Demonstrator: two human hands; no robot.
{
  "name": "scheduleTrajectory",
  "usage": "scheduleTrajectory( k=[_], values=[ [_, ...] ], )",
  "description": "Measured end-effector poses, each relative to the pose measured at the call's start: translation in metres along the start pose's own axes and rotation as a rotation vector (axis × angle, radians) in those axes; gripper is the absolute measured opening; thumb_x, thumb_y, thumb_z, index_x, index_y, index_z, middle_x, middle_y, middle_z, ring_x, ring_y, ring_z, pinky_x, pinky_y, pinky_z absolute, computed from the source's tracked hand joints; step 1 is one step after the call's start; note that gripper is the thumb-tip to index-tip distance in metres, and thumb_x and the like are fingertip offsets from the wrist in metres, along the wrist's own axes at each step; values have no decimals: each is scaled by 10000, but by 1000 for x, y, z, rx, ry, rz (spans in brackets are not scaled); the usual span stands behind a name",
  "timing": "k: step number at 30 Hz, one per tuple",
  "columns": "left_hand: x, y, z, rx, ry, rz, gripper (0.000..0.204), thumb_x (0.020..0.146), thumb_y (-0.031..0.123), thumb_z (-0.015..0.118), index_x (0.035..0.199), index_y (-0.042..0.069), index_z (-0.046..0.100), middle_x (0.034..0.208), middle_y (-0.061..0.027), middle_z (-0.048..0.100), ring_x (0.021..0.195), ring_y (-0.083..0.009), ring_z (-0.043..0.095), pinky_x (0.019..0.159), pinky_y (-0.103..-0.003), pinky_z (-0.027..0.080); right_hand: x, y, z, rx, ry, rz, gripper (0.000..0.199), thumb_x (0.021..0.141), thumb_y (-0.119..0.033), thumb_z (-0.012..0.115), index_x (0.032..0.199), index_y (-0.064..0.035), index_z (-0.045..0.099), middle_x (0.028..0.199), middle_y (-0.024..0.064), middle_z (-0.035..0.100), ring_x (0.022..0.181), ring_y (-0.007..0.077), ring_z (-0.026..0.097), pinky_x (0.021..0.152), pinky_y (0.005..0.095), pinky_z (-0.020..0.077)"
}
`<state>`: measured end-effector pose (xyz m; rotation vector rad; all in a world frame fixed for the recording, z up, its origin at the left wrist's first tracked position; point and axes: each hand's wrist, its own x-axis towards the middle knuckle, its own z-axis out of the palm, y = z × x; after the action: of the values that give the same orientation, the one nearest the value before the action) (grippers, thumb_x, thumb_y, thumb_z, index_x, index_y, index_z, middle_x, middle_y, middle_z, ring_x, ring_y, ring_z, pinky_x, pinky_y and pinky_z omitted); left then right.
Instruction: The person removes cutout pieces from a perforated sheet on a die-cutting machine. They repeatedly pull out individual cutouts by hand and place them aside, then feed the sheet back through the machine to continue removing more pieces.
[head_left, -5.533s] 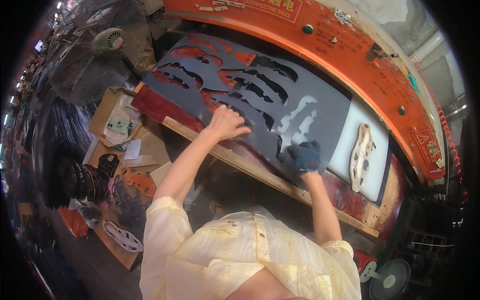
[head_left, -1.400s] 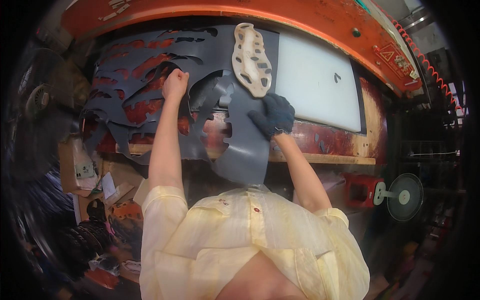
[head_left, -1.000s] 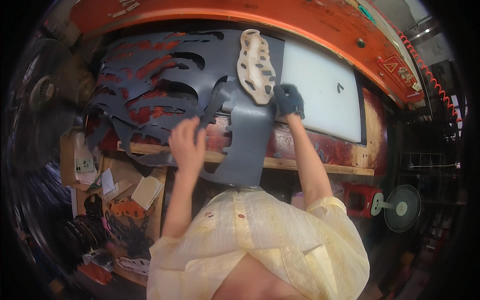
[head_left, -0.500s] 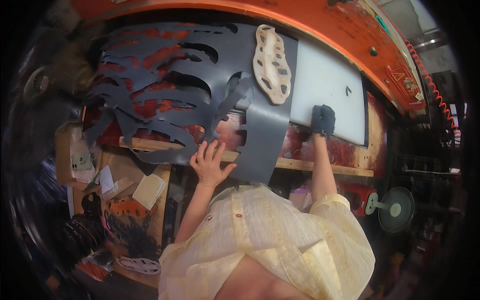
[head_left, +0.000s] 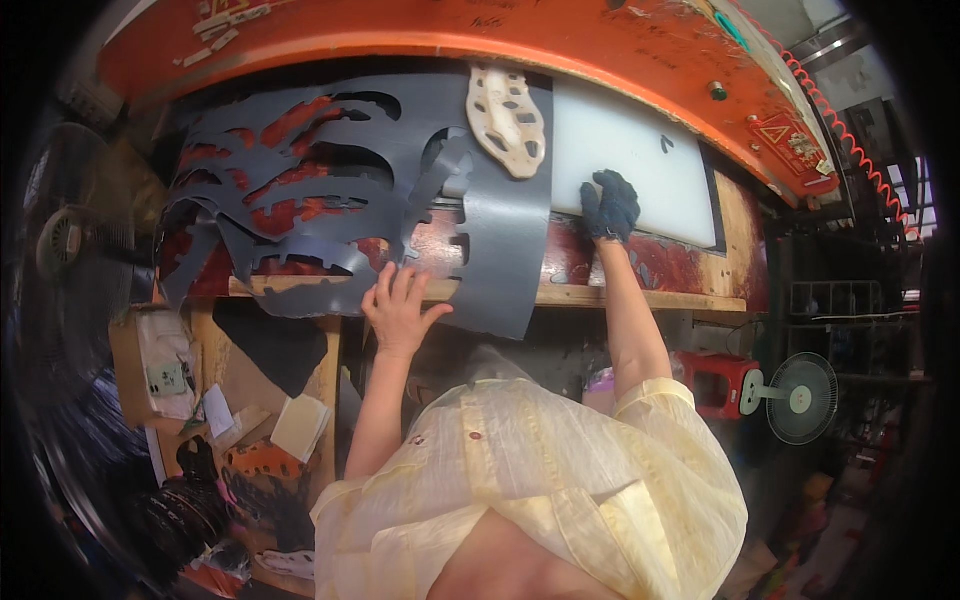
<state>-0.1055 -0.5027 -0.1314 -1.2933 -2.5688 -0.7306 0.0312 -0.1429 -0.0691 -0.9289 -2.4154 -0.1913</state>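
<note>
My bare left hand (head_left: 397, 308) is open, its fingers spread over the near edge of a cut-out dark grey sheet (head_left: 510, 230), by the wooden rail (head_left: 580, 297). On my right hand (head_left: 611, 207) is a dark glove. It lies open at the near edge of a thick white board (head_left: 630, 150), fingers apart, thumb toward the left. A pale, sole-shaped piece with holes (head_left: 505, 125) rests on the sheet, left of the board. Its far end is hidden under the orange beam (head_left: 420, 35). Large curved openings in the sheet show the red, worn surface (head_left: 300, 210) below.
The orange beam spans the far side, with a coiled red hose (head_left: 850, 150) at its right. A fan (head_left: 802, 398) and red stool (head_left: 718, 385) stand at right. Left below are a cardboard box (head_left: 150, 365) and a board with papers (head_left: 300, 428). Another fan (head_left: 65, 235) is far left.
My view has shifted. My gloved right hand has moved left along the white board, its fingers now showing apart. The orange beam now covers the pale piece's far end. My left hand stays by the rail.
</note>
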Motion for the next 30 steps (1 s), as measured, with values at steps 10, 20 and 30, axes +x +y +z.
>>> scheduleTrajectory(
  k=[10, 20, 30],
  values=[
    [81, -18, 45, -10, -128, -48, 586, 739, 589, 602, 1146, 169, 568, 1167, -2, 519, 1257, -267, 371, 991, -460, 255, 90, 82, -28, 712, -49, 929, 276, 837, -286, 525, 694, -68, 617, 601, 32, 579, 503, 120, 520, 470, 276, 399],
    [162, -22, 94, -48, -77, -25, 547, 719, 506, 674, 1123, 150, 580, 1149, -31, 537, 1225, -269, 404, 990, -444, 277, 208, 156, -27, 295, -58, 624, 266, 855, -301, 521, 710, -91, 596, 587, 31, 553, 524, 110, 503, 435, 275, 343],
    [204, -25, 117, 15, -86, -51, 593, 694, 539, 678, 1129, 145, 598, 1173, -37, 537, 1247, -261, 381, 1024, -457, 267, -131, 74, -19, 223, -767, 168, 155, 772, -179, 505, 693, -94, 607, 733, 164, 562, 710, 321, 572, 630, 420, 453]
  ],
)
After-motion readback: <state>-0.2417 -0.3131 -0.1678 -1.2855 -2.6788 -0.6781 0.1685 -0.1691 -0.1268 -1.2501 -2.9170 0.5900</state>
